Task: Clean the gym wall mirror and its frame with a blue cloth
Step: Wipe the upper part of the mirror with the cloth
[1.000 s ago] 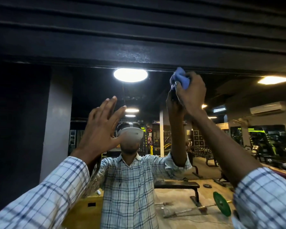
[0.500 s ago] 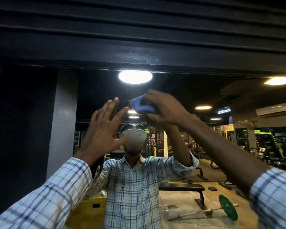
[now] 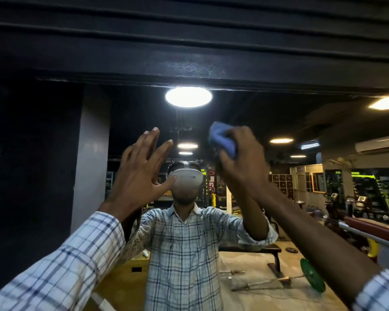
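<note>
The wall mirror (image 3: 279, 122) fills the view below a dark ribbed frame (image 3: 189, 52) that runs across the top. My right hand (image 3: 240, 158) grips a bunched blue cloth (image 3: 222, 140) and presses it against the glass a little below the reflected round ceiling light. My left hand (image 3: 142, 173) is raised to the left of it, fingers straight and spread, close to or flat on the glass; contact is not clear. The mirror shows a person in a checked shirt with both arms raised.
A dark wall panel (image 3: 32, 164) borders the mirror on the left. A red padded bar with a metal pole (image 3: 368, 227) lies low on the right. The mirror reflects a bench (image 3: 256, 250), a green weight plate (image 3: 312, 274) on a barbell and gym machines.
My right hand with the cloth swept from the upper frame edge down and left, then back right and slightly lower on the glass. My left hand has stayed raised and spread.
</note>
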`<state>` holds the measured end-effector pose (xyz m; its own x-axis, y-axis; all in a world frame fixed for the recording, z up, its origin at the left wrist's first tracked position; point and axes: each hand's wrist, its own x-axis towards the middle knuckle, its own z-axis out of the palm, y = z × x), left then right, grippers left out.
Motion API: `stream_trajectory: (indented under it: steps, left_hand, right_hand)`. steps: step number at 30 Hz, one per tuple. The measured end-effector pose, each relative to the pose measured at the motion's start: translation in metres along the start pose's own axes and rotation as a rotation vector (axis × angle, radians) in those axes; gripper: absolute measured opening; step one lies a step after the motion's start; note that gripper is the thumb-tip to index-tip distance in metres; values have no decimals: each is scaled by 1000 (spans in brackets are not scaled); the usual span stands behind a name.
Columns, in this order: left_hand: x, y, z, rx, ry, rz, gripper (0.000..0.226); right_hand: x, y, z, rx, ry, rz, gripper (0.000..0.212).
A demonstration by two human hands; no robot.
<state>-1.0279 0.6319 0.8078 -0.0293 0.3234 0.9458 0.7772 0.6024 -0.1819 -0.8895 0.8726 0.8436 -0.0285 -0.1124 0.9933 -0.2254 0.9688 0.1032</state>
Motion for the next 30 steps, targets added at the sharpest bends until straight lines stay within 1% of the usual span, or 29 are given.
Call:
stream_trajectory:
  steps: [1, 2, 3, 4, 5, 6, 8, 9, 10, 11, 12, 13, 14, 15, 16, 18, 19, 20, 21, 22, 24, 25, 26, 27, 29, 30]
  left_hand:
    - [0, 0, 0, 0, -3, 3, 89]
    - [0, -1, 0, 1, -1, 5, 88]
    - [0, -2, -1, 4, 1, 4, 88]
    - [0, -3, -1, 9, 0, 0, 89]
    - [-1, -4, -1, 12, -4, -5, 89]
    - [-1, -6, -1, 9, -5, -13, 89]
    - [-2, -7, -1, 0, -3, -20, 89]
    - [-2, -7, -1, 0, -2, -20, 89]
    - [-1, -6, -1, 3, -5, -21, 89]
    - [-1, -6, -2, 7, -10, -22, 90]
    - [-1, -7, -2, 9, -14, -20, 90]
    - [-2, -9, -3, 9, -14, -17, 90]
    - [-2, -11, -4, 8, -19, -12, 90]
    - [-3, -13, -6, 7, -32, -2, 91]
    - [-4, -16, -8, 7, -45, 9, 91]
    - [-5, -22, -12, 13, -45, 30, 90]
    - [-5, -24, -13, 22, -41, 39, 90]
    - [-5, -26, -14, 36, -39, 48, 89]
    - [-5, -29, -15, 52, -38, 57, 89]
    - [-6, -33, -16, 62, -36, 65, 89]
    - [-8, -45, -20, 59, -20, 47, 91]
    - [-8, -53, -23, 51, -15, 31, 91]
    - [-9, -61, -26, 50, -18, 30, 91]
    - [-10, -69, -28, 58, -22, 44, 91]
    - [-12, -83, -32, 69, -25, 81, 90]
    - [-11, -88, -33, 66, -24, 87, 90]
  right_hand:
    - [-10, -7, 4, 13, -169, -157, 27]
    - [-19, -13, 8, 24, -386, -320, 28]
    - [-25, -15, 8, 1, -571, -439, 30]
    - [-22, -13, 4, -27, -635, -479, 32]
    - [-14, -9, 2, -34, -561, -438, 31]
    - [-4, -2, -1, -28, -403, -324, 29]
    - [12, 5, -8, 3, -44, 6, 26]
    - [15, 6, -6, 25, 38, 101, 26]
    - [14, 2, -3, 34, 24, 80, 27]
    - [8, -4, 4, 19, -95, -53, 28]
    - [0, -11, 13, 5, -292, -244, 28]
    - [-9, -16, 18, -8, -526, -427, 29]
    - [-13, -17, 20, -28, -678, -538, 30]
    - [-8, -16, 18, -31, -696, -539, 29]
    - [0, -11, 18, -4, -585, -470, 28]
    - [23, -4, 12, 36, -203, -180, 25]
    - [29, -4, 10, 42, -40, -43, 24]
    - [31, -4, 14, 48, 43, 26, 23]
    - [29, -10, 18, 43, 30, 1, 23]
    - [24, -19, 26, 19, -77, -128, 24]
    - [7, -36, 41, -10, -447, -453, 25]
    - [5, -39, 44, -38, -547, -522, 26]
    - [9, -41, 45, -40, -509, -485, 25]
    - [17, -40, 47, -12, -361, -358, 24]
    - [33, -42, 44, 69, 22, -20, 21]
    - [34, -44, 46, 93, 115, 85, 22]
